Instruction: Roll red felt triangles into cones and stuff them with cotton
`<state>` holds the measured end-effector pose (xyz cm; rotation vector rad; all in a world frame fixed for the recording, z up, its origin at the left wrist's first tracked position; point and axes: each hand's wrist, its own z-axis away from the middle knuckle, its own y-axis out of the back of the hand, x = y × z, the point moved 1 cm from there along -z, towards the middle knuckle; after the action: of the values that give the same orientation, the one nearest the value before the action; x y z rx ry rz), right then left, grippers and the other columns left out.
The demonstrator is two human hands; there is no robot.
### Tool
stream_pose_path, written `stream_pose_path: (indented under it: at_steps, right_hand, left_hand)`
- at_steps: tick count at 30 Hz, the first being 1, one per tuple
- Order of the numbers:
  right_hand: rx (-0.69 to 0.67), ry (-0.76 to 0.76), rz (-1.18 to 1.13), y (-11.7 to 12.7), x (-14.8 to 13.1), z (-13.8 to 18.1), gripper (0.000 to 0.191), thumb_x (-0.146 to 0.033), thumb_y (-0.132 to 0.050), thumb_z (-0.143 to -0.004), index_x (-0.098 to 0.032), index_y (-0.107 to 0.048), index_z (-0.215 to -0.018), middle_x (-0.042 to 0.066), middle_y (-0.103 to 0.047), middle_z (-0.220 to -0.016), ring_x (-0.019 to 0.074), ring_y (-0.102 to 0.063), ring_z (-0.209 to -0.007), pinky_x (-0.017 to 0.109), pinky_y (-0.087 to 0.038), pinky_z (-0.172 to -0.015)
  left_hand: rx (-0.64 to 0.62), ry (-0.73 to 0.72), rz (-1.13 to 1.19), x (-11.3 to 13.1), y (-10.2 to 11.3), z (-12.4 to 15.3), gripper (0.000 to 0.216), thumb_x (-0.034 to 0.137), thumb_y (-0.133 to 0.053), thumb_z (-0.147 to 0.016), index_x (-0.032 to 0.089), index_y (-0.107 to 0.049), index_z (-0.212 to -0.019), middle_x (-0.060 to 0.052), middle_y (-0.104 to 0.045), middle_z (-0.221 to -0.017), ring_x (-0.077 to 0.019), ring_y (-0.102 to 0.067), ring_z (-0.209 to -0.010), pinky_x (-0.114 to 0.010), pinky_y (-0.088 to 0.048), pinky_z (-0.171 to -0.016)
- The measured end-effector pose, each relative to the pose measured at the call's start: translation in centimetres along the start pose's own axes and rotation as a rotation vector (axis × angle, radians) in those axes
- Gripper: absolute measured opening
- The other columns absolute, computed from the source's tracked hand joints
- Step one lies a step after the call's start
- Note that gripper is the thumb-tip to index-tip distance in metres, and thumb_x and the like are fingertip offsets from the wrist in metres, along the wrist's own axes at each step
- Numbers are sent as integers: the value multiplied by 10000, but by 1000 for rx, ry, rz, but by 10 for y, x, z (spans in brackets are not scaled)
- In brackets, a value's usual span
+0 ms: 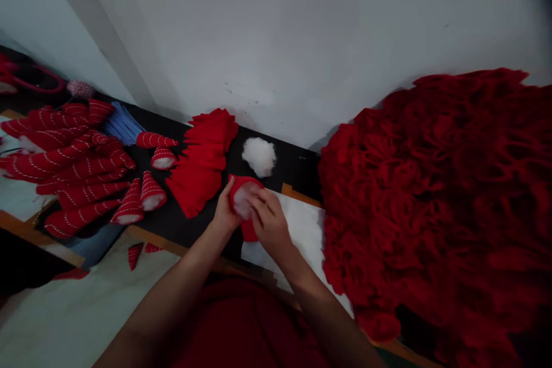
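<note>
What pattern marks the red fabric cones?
Red fabric cones show white dashed stitch lines, clearest in the head view.

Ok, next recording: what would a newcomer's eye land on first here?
The huge heap of crumpled dark-red fabric fills the right side of the view. At the centre, the left hand and right hand hold a red fabric piece with white filling showing, just below a white stuffing tuft. Red cones with white stitching crowd the left.

Two hands (224, 210) (269, 221), one fiberfill tuft (259, 156), one red fabric heap (431, 201)
</note>
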<state>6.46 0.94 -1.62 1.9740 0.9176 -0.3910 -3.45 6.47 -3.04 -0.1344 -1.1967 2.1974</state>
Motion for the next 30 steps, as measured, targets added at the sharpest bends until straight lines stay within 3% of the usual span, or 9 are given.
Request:
stream_pose_path:
  at_steps: [3, 7, 12, 18, 22, 27, 30]
  right_hand:
    - [-16, 3, 109, -9, 2, -1, 359, -84, -425, -767, -194, -536, -1091, 116, -486, -1128, 237, -445, -1076, 447, -414, -910]
    - [48, -71, 93, -11, 1, -1, 369, -108, -428, -780, -217, -526, -1119, 113, -468, -1166, 235, -443, -1078, 442, -421, -902]
    - [49, -59, 28, -10, 2, -2, 287, -126, -438, -790, -223, -602, -1003, 95, -531, -1097, 224, -473, -1041, 439, -419, -900]
    - [79, -336, -200, -1, 10, -1, 243, -198, -450, -814, -216, -594, -1010, 90, -539, -1075, 191, -520, -1016, 375, -455, -866]
    - [117, -359, -255, 7, 4, 4, 208, -198, -467, -805, -217, -591, -971, 76, -534, -1027, 176, -533, -965, 354, -462, -835]
    - [107, -399, -282, -4, -3, 6, 297, -245, -549, -752, -205, -522, -1045, 84, -522, -1060, 190, -511, -987, 358, -447, -843]
    - [153, -459, -262, -9, -2, 3, 221, -220, -541, -736, -207, -542, -957, 46, -534, -930, 167, -527, -865, 321, -466, -761]
  left_hand:
    - [-1, -17, 56, -5, -3, 2, 207, 256, -471, -814, 116, -591, -719, -22, -648, -651, -79, -592, -565, -158, -483, -593]
    - [-29, 8, 51, -9, -4, 2, 207, 251, -468, -817, 113, -598, -735, -29, -655, -669, -88, -601, -570, -171, -494, -594]
    - [-21, 27, 25, -12, -6, 4, 241, 255, -451, -829, 112, -597, -703, -33, -654, -666, -84, -603, -579, -160, -490, -608]
    - [-89, 35, -17, -6, -1, 7, 248, 249, -407, -835, 107, -609, -843, -57, -670, -772, -129, -628, -711, -237, -498, -716]
    - [-129, 127, -70, -2, 1, 8, 314, 320, -417, -839, 76, -607, -888, -91, -671, -791, -166, -634, -727, -281, -500, -732]
    - [-37, 20, -34, -11, -2, 7, 237, 300, -481, -805, 103, -612, -791, -64, -666, -724, -142, -623, -645, -266, -502, -728]
    - [-34, 1, -20, -19, -3, 8, 193, 256, -491, -791, 110, -617, -776, -50, -665, -718, -133, -620, -637, -264, -503, -742]
